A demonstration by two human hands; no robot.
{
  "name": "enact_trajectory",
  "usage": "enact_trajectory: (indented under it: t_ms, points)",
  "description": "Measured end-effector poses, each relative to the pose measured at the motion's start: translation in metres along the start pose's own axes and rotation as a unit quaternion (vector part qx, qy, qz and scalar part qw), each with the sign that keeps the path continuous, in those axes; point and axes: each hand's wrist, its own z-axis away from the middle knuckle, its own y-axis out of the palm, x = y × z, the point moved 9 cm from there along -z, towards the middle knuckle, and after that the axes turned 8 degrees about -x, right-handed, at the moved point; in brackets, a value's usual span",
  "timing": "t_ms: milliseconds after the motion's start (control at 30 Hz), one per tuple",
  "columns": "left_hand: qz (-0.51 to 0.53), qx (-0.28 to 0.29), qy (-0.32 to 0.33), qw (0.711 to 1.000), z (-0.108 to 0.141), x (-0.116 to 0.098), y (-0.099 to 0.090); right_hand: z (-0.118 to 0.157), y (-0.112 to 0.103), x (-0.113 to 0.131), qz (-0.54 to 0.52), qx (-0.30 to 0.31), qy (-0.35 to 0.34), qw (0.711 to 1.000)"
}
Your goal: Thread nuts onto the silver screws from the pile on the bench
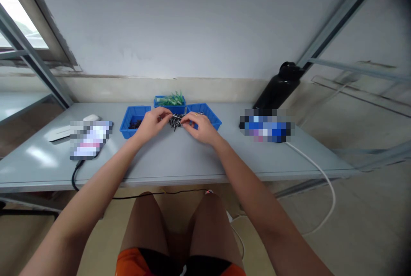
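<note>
My left hand (155,123) and my right hand (198,126) face each other over a pile of small dark and silvery pieces (175,122) on the table. The fingers of both hands are pinched, and a thin light piece shows between them, too small to name. Left of my left hand is a blue bin (124,127) with dark small parts inside. Behind my right hand stands another blue bin (214,118), partly covered by the hand. A third blue bin (170,108) at the back holds green strips (173,99).
On the left lie a phone (92,140) with a black cable and a white mouse-like object (91,118). To the right are a black bottle (278,90) and a blurred device (266,129) with a white cable. The table's front edge (180,179) runs above my knees.
</note>
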Motion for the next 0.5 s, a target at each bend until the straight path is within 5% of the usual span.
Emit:
enact_trajectory:
  t_ms: [267,500]
  points:
    - [-0.022,0.027,0.018,0.999,0.003,-0.001,0.007,0.001,-0.029,-0.043,0.107,-0.101,0.119,0.982]
    - [-0.057,0.142,0.072,0.986,0.020,-0.014,0.045,0.004,-0.028,-0.058,0.086,-0.086,0.181,0.976]
